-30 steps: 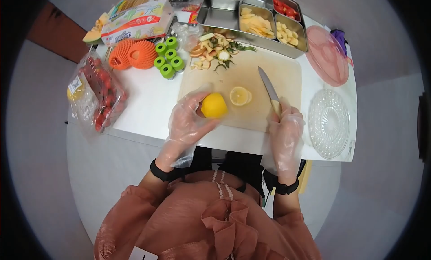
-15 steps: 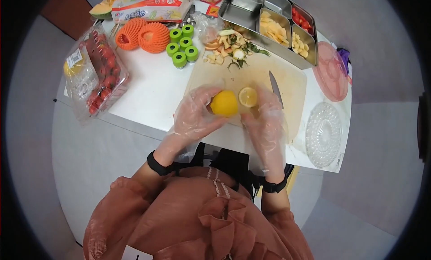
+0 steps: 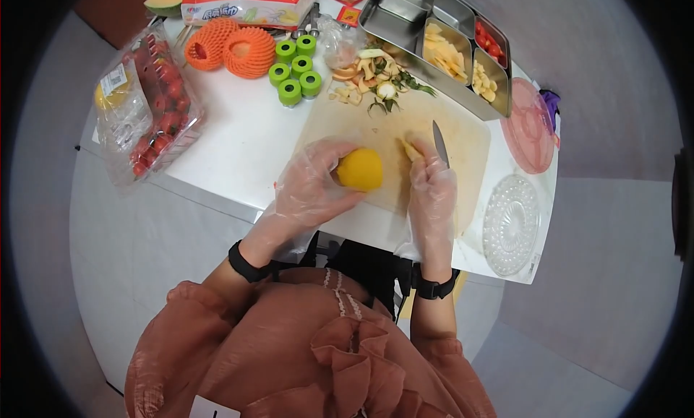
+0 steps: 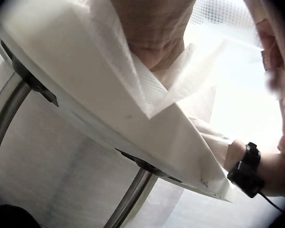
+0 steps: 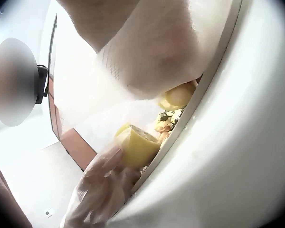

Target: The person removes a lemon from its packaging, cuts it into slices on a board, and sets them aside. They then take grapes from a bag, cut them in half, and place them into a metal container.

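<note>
At left hand (image 5: pixel 102 185), lemon (image 5: pixel 134 151), cut face (image 5: pixel 146 134) in right-wrist view only

a smooth yellow lemon (image 3: pixel 361 169) lay in the person's clear-gloved left hand (image 3: pixel 314 176), above the front of a flat cream cutting board (image 3: pixel 468 161). to its right, a cut yellow lemon piece (image 3: pixel 411 150) was in the clear-gloved right hand (image 3: pixel 432 187), just left of a pointed metal knife (image 3: pixel 440 143). mixed pale-and-green trimmings (image 3: pixel 382 78) lay behind, left of a rectangular steel tray (image 3: pixel 395 29).
</note>
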{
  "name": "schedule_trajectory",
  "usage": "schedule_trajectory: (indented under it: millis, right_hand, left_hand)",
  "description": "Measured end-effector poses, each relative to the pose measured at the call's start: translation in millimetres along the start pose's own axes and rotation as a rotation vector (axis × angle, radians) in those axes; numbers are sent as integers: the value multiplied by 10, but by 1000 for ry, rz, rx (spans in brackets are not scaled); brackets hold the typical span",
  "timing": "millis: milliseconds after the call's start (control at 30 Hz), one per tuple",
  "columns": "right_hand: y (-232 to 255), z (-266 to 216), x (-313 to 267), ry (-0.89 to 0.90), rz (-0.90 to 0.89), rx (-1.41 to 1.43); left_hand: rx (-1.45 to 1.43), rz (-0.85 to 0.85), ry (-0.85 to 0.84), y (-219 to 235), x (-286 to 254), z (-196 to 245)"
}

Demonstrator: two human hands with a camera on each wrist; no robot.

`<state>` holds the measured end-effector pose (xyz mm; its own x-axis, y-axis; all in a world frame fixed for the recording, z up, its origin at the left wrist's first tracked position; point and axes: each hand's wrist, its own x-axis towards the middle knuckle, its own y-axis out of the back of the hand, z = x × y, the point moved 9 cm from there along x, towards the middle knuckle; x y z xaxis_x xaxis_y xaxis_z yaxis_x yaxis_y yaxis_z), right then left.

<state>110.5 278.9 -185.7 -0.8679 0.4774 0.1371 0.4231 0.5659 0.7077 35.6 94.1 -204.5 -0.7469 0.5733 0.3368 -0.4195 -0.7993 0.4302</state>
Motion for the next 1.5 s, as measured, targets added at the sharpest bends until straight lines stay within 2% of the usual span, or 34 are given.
schedule_trajectory:
  millis: [33,67,133,167,233,367,433,533,800,867,1033,1500]
  right_hand:
    - [-8,167,8,-180,-23,58]
    - [-18,187,15,-182,-20,56]
    - [98,231,11,-141,195,471]
    - [125,244,17,-142,198,468]
    - [123,457,-2,-359,173,520]
    - [140,664,29,-347,244,541]
    - [120,703,-9,-446,252,657]
    - [122,653,-40,-502,318,798]
    - [44,619,-62,-523,247,882]
    - [27,577,-66,-517,234,895]
    - [-36,517,-58,-431,145,973]
    - [-37,431,-80,-409,125,964]
  left_hand:
    - [-2,0,6,-3,-4,-8]
    - [-4,-1,10,-4,-3,-15]
    - [-29,-9,5,4,10,-6]
    - [-51,-16,4,3,12,0]
    - [-50,-15,9,3,11,2]
    - [-18,-17,4,-2,6,-10]
    - [-32,-20,7,-5,2,-11]
    - [-41,-25,10,-8,-1,-18]
    - [-46,-37,40,-10,-1,-10]
    - [-25,-20,4,1,-3,-2]
    - [-47,-30,23,-10,4,-1]
    - [-90,-27,41,-2,9,6]
